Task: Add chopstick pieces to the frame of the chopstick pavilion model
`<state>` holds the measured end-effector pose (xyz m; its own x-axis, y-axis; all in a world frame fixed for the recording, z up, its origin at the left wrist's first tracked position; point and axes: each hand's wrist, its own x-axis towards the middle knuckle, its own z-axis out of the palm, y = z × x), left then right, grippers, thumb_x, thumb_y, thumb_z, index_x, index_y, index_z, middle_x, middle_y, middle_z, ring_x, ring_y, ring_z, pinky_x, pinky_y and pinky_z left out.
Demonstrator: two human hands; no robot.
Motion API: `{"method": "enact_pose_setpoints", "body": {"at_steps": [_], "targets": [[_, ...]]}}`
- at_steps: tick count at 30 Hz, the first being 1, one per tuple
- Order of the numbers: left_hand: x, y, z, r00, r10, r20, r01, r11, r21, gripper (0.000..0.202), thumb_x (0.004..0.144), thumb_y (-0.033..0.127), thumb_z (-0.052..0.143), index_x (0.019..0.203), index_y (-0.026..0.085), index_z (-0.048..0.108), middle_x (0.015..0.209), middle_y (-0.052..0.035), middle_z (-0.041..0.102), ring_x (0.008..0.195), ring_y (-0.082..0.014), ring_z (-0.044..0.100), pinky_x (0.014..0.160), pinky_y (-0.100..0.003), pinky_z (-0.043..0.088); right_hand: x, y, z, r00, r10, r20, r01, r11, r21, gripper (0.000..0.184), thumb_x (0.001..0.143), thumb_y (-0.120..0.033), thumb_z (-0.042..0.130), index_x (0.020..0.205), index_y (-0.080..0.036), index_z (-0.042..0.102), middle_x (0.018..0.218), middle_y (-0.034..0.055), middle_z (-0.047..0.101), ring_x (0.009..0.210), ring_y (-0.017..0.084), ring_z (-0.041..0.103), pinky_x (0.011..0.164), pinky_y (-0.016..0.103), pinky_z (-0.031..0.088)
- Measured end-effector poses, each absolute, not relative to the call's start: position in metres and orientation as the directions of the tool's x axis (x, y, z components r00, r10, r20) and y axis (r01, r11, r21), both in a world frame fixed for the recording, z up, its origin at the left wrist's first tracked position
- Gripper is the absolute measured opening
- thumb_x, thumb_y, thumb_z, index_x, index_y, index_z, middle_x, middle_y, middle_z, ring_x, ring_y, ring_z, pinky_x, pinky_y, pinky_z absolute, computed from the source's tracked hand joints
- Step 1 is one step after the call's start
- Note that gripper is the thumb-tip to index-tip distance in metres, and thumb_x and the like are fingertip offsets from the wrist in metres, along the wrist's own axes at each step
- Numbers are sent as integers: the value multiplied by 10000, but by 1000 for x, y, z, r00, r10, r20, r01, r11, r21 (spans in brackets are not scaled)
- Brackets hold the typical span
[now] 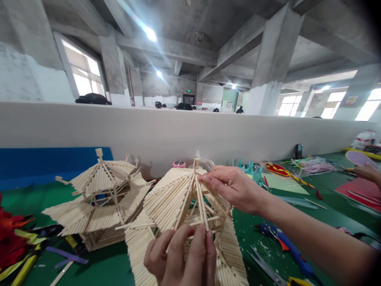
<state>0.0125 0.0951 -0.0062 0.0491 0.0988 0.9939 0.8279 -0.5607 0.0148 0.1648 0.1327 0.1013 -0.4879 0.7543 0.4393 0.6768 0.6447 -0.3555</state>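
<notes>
A pavilion model built of thin wooden sticks (pixel 169 198) stands in front of me, its pointed roof partly covered and its front side showing bare ribs. My left hand (pixel 184 254) is closed low on the roof, fingertips pinching the lower end of a wooden stick (pixel 204 210). Near the peak, my right hand (pixel 235 186) pinches what looks like the upper end of that same stick. The stick slopes down along the roof frame. My fingers hide both of its ends.
A similar stick pavilion (pixel 104 178) stands at left. A blue glue gun (pixel 291 246) and scissors (pixel 264 264) lie at right on the green table (pixel 247 226). Coloured strips (pixel 315 165) lie farther back, before a white partition (pixel 149 131). Another person's hand (pixel 367 172) shows at far right.
</notes>
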Motion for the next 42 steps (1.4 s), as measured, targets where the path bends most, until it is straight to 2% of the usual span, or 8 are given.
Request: {"method": "enact_pose_setpoints", "body": {"at_steps": [7,13,17,22,28,30,33,42], "targets": [[14,93,-5,15,119,993,830,-555,55,254,555,62,722,784,146,652,755,-62,575,702,-237,484,619,-400,372,165,132,102,-481,755,445,675,643,-362,370,902,-342,322,657,-165,537,637,-15,469,598,93,450,576,239,337],[17,93,-5,-4,137,991,827,-557,81,243,575,75,722,796,144,649,746,-77,594,706,-243,497,635,-413,378,171,127,106,-444,763,469,649,635,-419,342,899,-344,329,775,-169,595,733,11,562,657,103,498,620,237,381],[11,93,-9,82,175,981,823,-566,32,281,590,113,729,854,144,638,737,-76,640,672,-227,536,661,-417,381,200,115,92,-158,834,529,670,484,-562,264,864,-400,391,873,-202,565,709,-13,553,645,107,507,582,212,400],[12,91,-5,66,186,980,836,-547,48,273,587,141,742,840,152,643,764,-94,617,702,-242,534,659,-416,377,269,87,26,213,864,457,747,157,-645,260,833,-439,393,836,-201,496,685,-7,525,633,135,511,569,233,418],[16,90,2,129,178,976,833,-553,-9,237,606,145,734,826,186,655,747,-75,594,677,-217,500,628,-392,354,331,36,-65,432,873,228,789,-243,-565,287,774,-452,438,866,-200,539,730,29,605,630,178,563,561,278,454],[16,89,3,140,173,975,839,-543,-24,235,613,138,728,826,207,657,750,-64,590,714,-231,489,639,-400,342,343,27,-87,462,866,194,799,-312,-514,343,747,-453,459,936,-183,555,866,79,615,754,224,579,636,324,464],[16,86,5,144,168,975,845,-533,-33,208,629,129,712,809,218,659,764,-60,584,784,-259,472,658,-415,328,358,25,-112,471,867,163,816,-357,-455,410,725,-456,458,981,-152,559,972,131,590,851,271,567,728,382,450],[19,77,10,119,159,980,850,-527,-18,162,628,126,710,771,191,670,731,-71,596,738,-251,467,629,-400,326,372,31,-140,463,884,64,821,-401,-407,444,719,-490,419,974,-151,549,976,139,589,854,264,593,743,360,456]]}}
